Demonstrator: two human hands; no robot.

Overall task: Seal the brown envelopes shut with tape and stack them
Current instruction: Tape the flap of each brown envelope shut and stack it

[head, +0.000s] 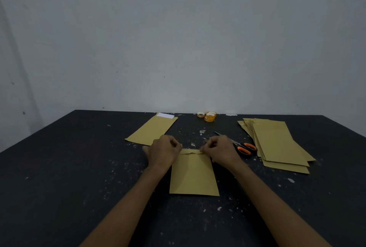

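Head: left hand (164,150), right hand (219,150) on envelope (194,175)

"How many envelopes do you make out?"

"One envelope (194,175) lies just left of the scissors (245,147), and a second envelope (151,130) farther left of them. To the scissors' right there's a stack (277,143), too overlapped to count."

"And the tape?"

"Three tape rolls (209,117), I think, beyond the scissors. The scissors are the only pair."
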